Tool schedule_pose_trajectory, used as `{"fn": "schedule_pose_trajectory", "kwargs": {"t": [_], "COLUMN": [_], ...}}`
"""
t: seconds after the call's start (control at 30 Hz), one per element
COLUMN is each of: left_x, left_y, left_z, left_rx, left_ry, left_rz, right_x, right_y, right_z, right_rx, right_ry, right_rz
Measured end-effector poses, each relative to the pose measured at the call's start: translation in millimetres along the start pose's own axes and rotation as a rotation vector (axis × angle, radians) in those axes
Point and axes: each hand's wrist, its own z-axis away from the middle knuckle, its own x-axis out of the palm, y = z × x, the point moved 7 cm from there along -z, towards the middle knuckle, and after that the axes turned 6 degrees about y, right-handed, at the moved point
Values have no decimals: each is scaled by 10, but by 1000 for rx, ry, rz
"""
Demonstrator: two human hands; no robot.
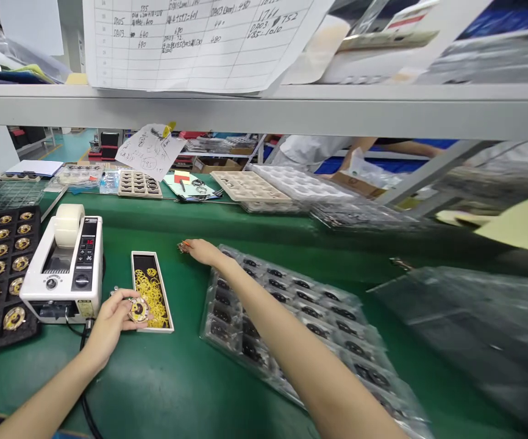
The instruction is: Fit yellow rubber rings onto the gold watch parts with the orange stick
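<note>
My left hand [114, 314] pinches a round gold disc-like part [139, 310] with a dark centre, holding it over the near left edge of a white tray [171, 326]. Many small yellow ring-shaped pieces [150, 296] lie in that tray. Stretched forward across the table, my right hand [200, 250] has its fingers closed at a small metallic and orange object [183, 246], too small to name. Under my right forearm lies a clear plastic tray [209, 338] with dark oval parts [312, 311] in its compartments.
Left stands a white tape dispenser [91, 268] with a black cable [84, 390]. Beside it is a black tray [5, 335] of similar gold discs. Clear plastic sheeting [465, 329] lies right. A shelf beam [264, 116] crosses overhead; another person's arm [410, 148] shows behind.
</note>
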Motion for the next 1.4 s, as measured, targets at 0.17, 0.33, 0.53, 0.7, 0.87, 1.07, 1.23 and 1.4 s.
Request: {"fn": "schedule_pose_trajectory", "kwargs": {"t": [0.17,0.33,0.53,0.7,0.87,1.07,1.23,1.4], "left_x": [-26,-1,11,44,-12,-22,6,9], "left_y": [-66,-127,-85,-15,-22,-67,-8,16], "left_z": [-16,-30,-11,32,18,-20,-2,28], "left_rx": [4,-77,-51,64,90,6,42,103], "left_ry": [-25,-38,13,1,69,65,65,64], "left_rz": [-11,52,107,153,4,-18,34,37], "right_x": [-230,-566,-601,-433,-329,-281,-294,-231], "right_y": [-189,-561,-841,-1071,-1095,-1079,-1105,-1071], "right_z": [201,865,1885,2148,2161,2181,2183,2164], "right_rx": [-5,-60,-195,-296,-219,-215,-259,-198], "right_ry": [142,410,489,503,557,494,520,475], "right_rz": [-51,-222,-1046,-1307,-1314,-1332,-1307,-1327]}}
